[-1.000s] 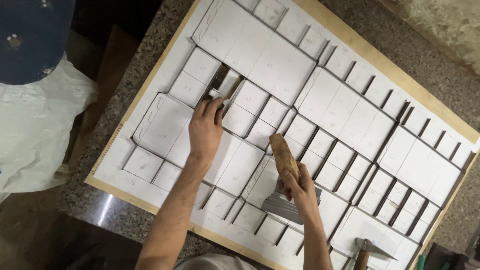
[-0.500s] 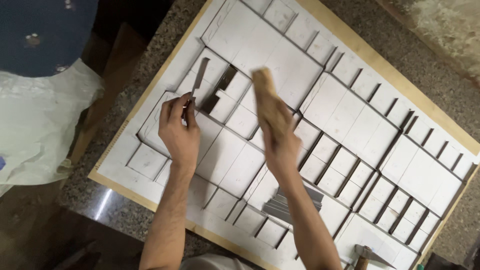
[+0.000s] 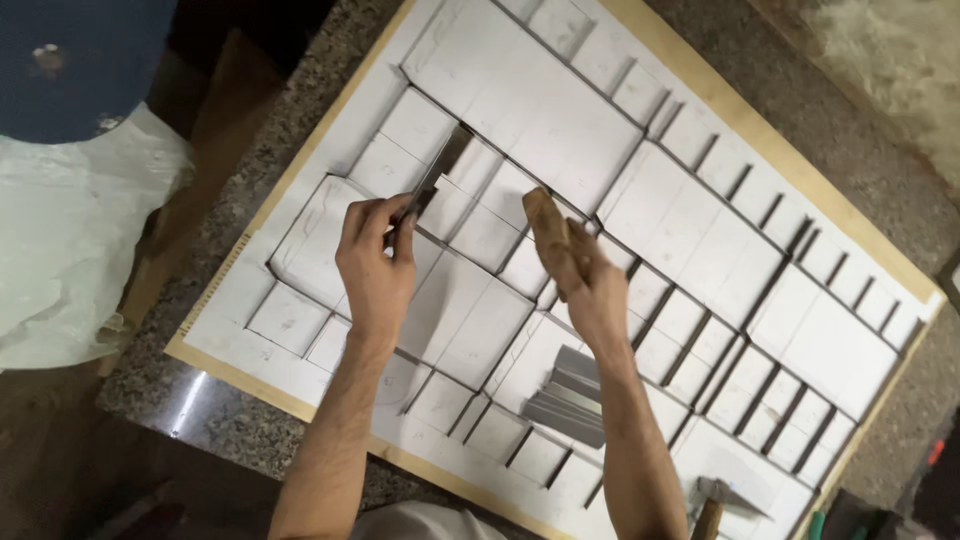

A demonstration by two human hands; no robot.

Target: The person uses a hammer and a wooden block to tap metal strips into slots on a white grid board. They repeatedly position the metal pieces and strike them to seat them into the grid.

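Observation:
My left hand pinches a thin grey metal strip that stands on edge in a slot between white paper-covered blocks on a large wooden board. My right hand grips a brown wooden block, held upright just right of the strip and a little above the board. The block does not touch the strip. Both forearms reach in from the bottom edge.
A stack of grey metal strips lies on the board below my right wrist. A hammer rests at the lower right corner. A white plastic bag and a blue round object sit left of the speckled stone counter.
My right hand has brought the wooden block up from beside the strip stack toward the metal strip. My left hand has kept hold of the strip, shifting slightly left.

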